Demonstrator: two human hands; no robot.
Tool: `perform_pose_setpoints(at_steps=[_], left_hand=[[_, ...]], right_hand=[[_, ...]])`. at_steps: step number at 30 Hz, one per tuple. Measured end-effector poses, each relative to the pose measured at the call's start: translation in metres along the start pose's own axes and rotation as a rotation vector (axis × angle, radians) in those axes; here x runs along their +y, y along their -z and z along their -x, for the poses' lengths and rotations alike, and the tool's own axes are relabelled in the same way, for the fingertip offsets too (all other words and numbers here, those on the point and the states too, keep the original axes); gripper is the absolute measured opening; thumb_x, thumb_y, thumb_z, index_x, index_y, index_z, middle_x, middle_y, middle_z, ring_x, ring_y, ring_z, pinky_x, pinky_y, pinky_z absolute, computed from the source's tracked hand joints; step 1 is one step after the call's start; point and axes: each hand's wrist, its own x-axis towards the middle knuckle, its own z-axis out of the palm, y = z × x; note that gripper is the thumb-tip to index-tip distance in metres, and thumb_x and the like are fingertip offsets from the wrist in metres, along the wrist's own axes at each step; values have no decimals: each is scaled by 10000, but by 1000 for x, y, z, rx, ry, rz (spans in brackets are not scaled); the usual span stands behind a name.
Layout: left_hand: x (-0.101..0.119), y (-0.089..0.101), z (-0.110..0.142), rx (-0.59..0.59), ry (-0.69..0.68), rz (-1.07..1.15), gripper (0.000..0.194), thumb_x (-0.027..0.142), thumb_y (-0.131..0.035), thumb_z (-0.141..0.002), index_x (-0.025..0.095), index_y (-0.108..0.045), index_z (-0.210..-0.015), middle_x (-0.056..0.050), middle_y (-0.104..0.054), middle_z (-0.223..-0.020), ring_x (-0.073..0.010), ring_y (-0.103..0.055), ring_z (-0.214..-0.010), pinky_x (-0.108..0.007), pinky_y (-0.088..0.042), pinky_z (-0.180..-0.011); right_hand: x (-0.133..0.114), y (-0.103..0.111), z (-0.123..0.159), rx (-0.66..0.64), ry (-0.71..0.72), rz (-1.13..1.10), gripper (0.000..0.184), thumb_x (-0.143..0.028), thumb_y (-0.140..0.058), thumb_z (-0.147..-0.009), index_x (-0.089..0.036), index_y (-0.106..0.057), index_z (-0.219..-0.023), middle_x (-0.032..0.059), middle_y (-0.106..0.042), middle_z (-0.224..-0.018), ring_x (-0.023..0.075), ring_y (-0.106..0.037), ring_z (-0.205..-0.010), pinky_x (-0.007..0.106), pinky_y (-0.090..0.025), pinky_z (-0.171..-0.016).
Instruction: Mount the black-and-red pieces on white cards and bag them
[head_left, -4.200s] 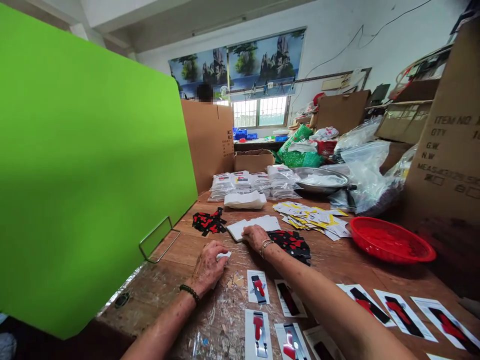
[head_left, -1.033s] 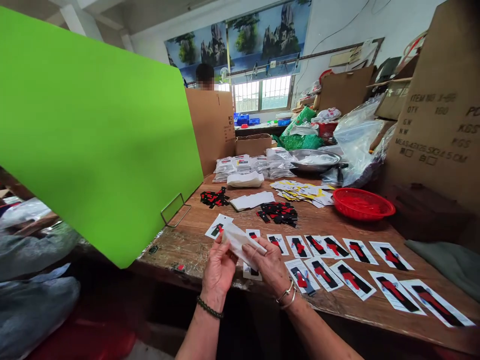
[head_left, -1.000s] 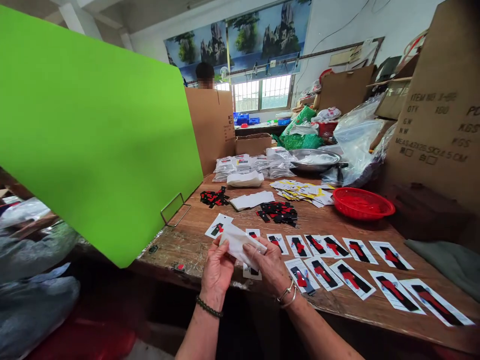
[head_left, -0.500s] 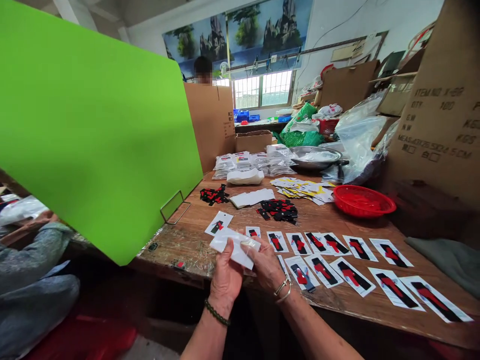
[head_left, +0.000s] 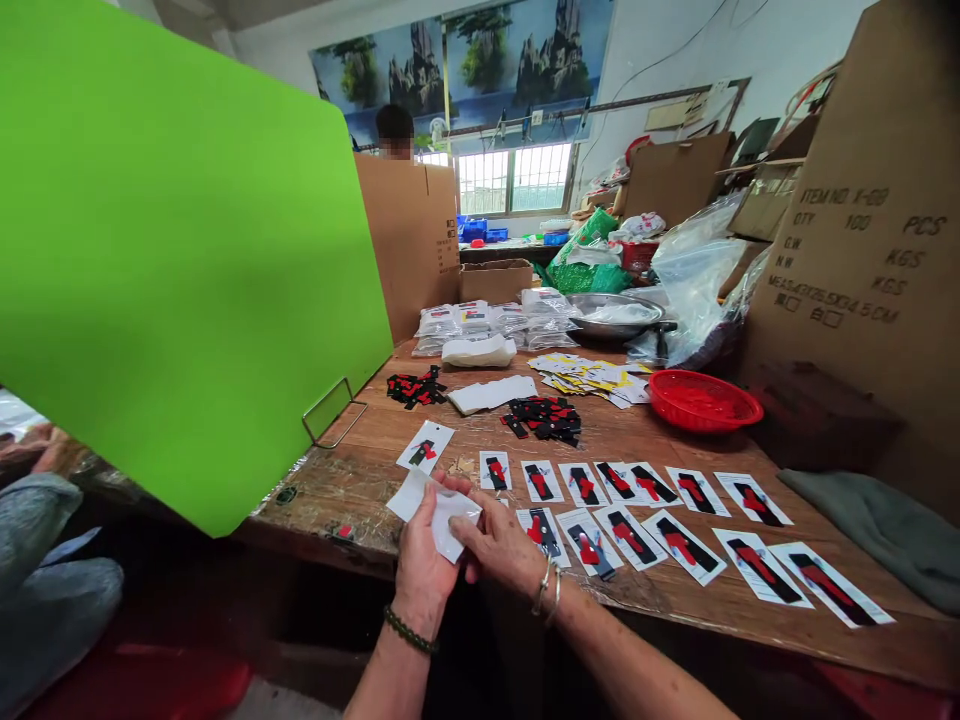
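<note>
My left grip [head_left: 424,553] is clamping the white packet [head_left: 446,504] near the bench [head_left: 615,432] edge, seemingly bracing it from beneath, while my right grip [head_left: 504,542] is pinching it, thumb on top.

Held sheet [head_left: 444,513] wht; cards [head_left: 684,546] wht w/ blk + red; basin [head_left: 705,403] red; tbl [head_left: 637,443] brn woodgrain; board [head_left: 187,260] lime-grn.

Bright daylight from the window [head_left: 514,181]

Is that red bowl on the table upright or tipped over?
Upright: the red bowl stands on the table with its wide round rim facing up.
</note>
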Motion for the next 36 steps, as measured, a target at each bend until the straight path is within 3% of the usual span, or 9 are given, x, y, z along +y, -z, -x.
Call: perform_pose_setpoints(at_steps=[2, 5, 8, 12, 15, 20, 25, 32, 36], left_hand=[[6, -1, -8, 9, 5, 37, 126, 209, -554, -890, 141, -658, -913, -59, -708, -779, -184, -696, -728, -378, -569, -819], [10, -5, -20, -66, 55, 21, 133, 222, -558, -895, 127, -645, -930, -75, -707, -799, -190, -693, -692, -398, -581, -775], [2, -12, -29, -83, 152, -62, 154, 255, -566, -898, 119, -618, -947, -120, -721, -857, -212, -703, -691, -398, -590, -712], [-11, -23, -38, -53, 238, -164, 177, 291, -540, -917, 123, -594, -933, -131, -725, -823, -215, -709, -665, -372, -592, -662], [-16, -26, -46, -30, 260, -217, 190, 303, -516, -929, 126, -587, -922, -127, -721, -778, -223, -712, -647, -375, -593, -642], [-19, -23, -56, 1, 232, -240, 177, 290, -549, -915, 121, -593, -941, -89, -704, -710, -203, -709, -617, -347, -594, -648], [-19, -20, -59, -10, 260, -268, 200, 291, -581, -898, 112, -606, -985, -90, -715, -751, -195, -708, -619, -322, -593, -614], [-19, -18, -61, -25, 255, -281, 169, 275, -592, -892, 124, -605, -968, -85, -719, -772, -183, -702, -592, -278, -571, -543], [-20, -17, -61, -18, 232, -306, 149, 272, -611, -880, 123, -609, -884, -63, -706, -716, -185, -695, -556, -249, -539, -475]], right_hand=[[-10, 24, -14, -121, -6, 317, 128, -270, -630, -755, -184, -653, -847, -9, -643, -677, 118, -563, -504, 215, -438, -462], [-23, 63, -49, 58, 61, 925, 114, -178, -547, -822, -163, -660, -828, 44, -694, -846, 141, -622, -754, 222, -457, -660], [-28, 85, -86, 87, 17, 1107, 163, -101, -561, -790, -134, -687, -890, 86, -705, -930, 163, -623, -848, 225, -434, -704], [-21, 88, -118, -26, -61, 1219, 145, -93, -646, -740, -141, -713, -858, 84, -717, -908, 179, -641, -853, 227, -434, -702], [-16, 87, -130, -79, -125, 1302, 66, -119, -674, -775, -123, -702, -835, 103, -707, -936, 199, -638, -924, 271, -460, -789], [-14, 87, -139, -148, -229, 1367, 225, -339, -624, -903, -128, -651, -977, 63, -666, -1019, 183, -639, -921, 377, -523, -838], [-17, 84, -138, -149, -262, 1370, 246, -363, -617, -910, -135, -652, -995, 66, -671, -1024, 183, -648, -927, 370, -530, -835], [-20, 83, -138, -171, -239, 1228, 46, -172, -676, -798, -144, -712, -794, 63, -714, -827, 162, -664, -788, 217, -475, -639], [-20, 78, -142, -141, -294, 1122, 86, -184, -766, -643, -140, -692, -648, 29, -664, -627, 169, -631, -650, 213, -432, -541]])
